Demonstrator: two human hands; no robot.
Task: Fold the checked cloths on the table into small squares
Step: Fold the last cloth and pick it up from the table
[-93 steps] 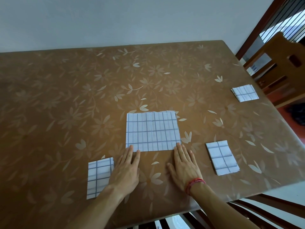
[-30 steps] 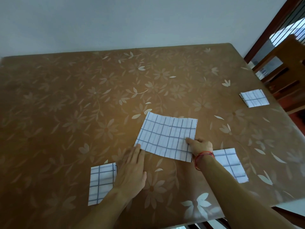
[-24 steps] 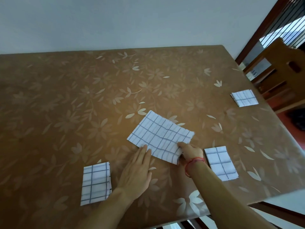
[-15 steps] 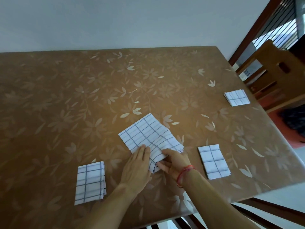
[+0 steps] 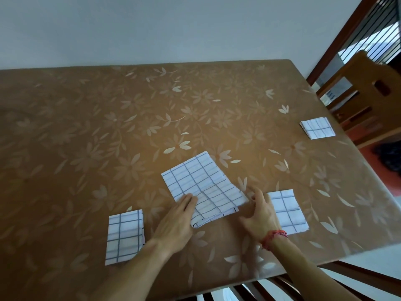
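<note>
A white cloth with blue checks [image 5: 201,185] lies skewed near the middle front of the brown flowered table [image 5: 86,127], folded into a rectangle with its layered edges at the near side. My left hand [image 5: 175,222] lies flat, fingertips pressing the cloth's near left edge. My right hand [image 5: 260,211] hovers by the cloth's right corner with fingers spread, gripping nothing. Three small folded checked squares rest on the table: one at the near left [image 5: 124,235], one partly behind my right hand [image 5: 286,210], one at the far right edge [image 5: 317,128].
A wooden chair [image 5: 368,94] stands past the table's right side, before a barred opening. Dark chair slats [image 5: 282,287] show under the near edge. A pale wall runs behind the table.
The right hand turned the middle cloth from square-on to skewed and drew it nearer, then let go of its corner. The left hand slid onto the cloth's near edge.
</note>
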